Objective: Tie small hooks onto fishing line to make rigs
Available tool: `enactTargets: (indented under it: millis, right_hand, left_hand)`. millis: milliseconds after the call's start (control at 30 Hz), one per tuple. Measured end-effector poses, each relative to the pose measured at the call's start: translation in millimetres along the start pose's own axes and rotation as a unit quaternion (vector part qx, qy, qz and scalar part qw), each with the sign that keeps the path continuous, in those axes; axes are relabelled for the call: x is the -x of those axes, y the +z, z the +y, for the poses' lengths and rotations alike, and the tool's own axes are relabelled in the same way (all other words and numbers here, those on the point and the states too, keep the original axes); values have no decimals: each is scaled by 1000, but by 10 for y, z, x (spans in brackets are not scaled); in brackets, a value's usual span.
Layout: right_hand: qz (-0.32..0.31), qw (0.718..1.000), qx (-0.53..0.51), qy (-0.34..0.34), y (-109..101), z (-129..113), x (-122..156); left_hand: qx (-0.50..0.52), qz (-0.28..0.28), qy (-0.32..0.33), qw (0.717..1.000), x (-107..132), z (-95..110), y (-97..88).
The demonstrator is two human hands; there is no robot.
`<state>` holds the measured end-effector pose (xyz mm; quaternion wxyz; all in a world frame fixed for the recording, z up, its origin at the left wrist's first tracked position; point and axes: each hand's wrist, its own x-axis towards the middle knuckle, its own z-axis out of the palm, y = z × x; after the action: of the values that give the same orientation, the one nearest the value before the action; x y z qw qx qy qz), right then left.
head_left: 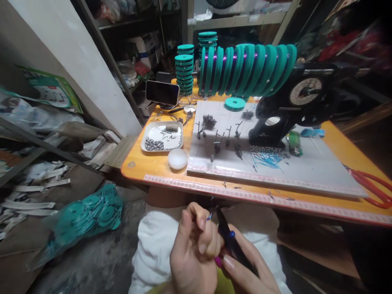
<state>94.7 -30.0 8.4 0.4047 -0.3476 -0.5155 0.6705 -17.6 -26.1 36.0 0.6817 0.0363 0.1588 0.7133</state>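
Pinching a thin purple line (210, 211) between thumb and curled fingers, the left hand (192, 255) sits low in the view, over the lap and below the table (137, 165) edge; the right hand (249, 277) is closed around a dark tool (229, 236), touching the left along the fingers. The tool's long axis runs from the right palm up and to the left, its tip just beside the line where that leaves the left fingertips; so the line lies at the tool's point, nearer the left hand, with both hands pressed close together. The line is short, fine and glossy, standing almost upright; its upper end is too small to make out. The tool is slim and black with a blue pivot; something pink shows beneath it between the hands, which I cannot identify. Well apart, up on the table, stand a row of teal spools (245, 67) on a black winder (284, 110), a tray (147, 138) of small metal parts, and red scissors (370, 185).
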Motion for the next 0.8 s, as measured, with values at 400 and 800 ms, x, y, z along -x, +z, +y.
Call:
enactTargets:
  millis: [400,800]
  right_hand:
    - [-46,974,217,-36,-173,-23,7]
    - [-29,996,80,9,-5,-17,-69]
  left_hand:
    - [-106,-27,5,994,26,189,-102]
    - [-27,-11,-9,1000,-24,126,-113]
